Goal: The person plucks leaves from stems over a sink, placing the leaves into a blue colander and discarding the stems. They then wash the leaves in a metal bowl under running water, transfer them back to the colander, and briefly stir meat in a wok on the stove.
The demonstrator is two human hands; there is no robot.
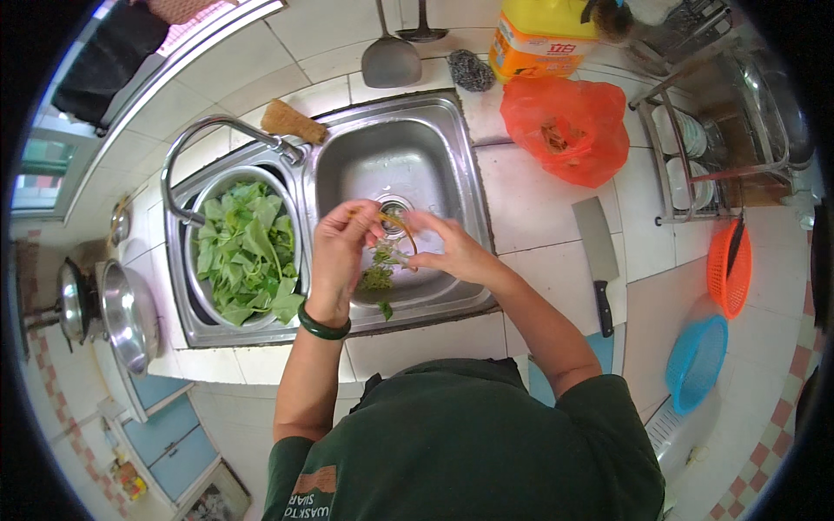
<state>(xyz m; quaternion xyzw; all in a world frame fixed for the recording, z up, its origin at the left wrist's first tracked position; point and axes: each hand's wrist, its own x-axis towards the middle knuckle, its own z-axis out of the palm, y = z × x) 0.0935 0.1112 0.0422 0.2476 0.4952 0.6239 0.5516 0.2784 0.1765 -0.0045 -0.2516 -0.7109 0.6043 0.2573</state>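
Observation:
Over the right basin of a stainless steel sink (469, 195), my left hand (345, 238) pinches one end of a thin brownish plant stem (409, 233). The fingers of my right hand (453, 251) are at the stem's other, bent end and are partly blurred. Beneath my hands, green leafy scraps (378, 277) lie in the basin, near the drain (393, 211). A small green leaf (386, 310) is at the basin's front rim. In the left basin stands a metal bowl (190, 267) heaped with green leaves (244, 251).
A curved faucet (171, 176) reaches over the bowl. A cleaver (596, 241) and a red plastic bag (567, 130) lie on the tiled counter to the right. Behind the sink are a loofah piece (293, 122) and a steel scourer (470, 70). A dish rack (723, 172) stands far right.

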